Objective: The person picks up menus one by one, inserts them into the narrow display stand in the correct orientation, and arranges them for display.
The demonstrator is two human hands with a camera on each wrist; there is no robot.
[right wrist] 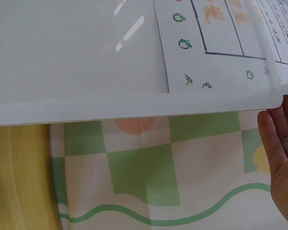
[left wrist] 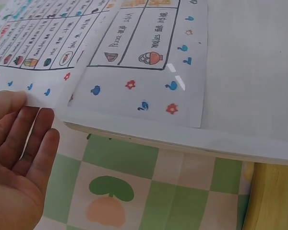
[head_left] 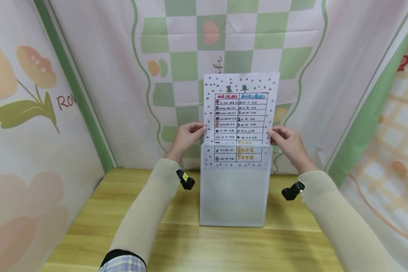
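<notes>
Each hand's grip, left hand (head_left: 187,138) and right hand (head_left: 287,143), pinches a menu sheet (head_left: 240,113) partly inside the clear sleeve (head_left: 234,196).

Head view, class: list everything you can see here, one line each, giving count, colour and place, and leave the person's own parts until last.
Menu sheet: one, white with a coloured hand-drawn table and small dots round the border, upright at centre, its lower end inside the sleeve.
Plastic sleeve: one, clear and frosted, standing on the table, open at the top.
Table: one, light wood, across the bottom.
Backdrop cloth: one behind, white with green checks and a wavy green line; flowered panels to either side.
Wrist cameras: two, black, one on each forearm.
Left hand: one, holds the sheet's left edge; beige sleeve.
Right hand: one, holds the sheet's right edge; beige sleeve.
</notes>
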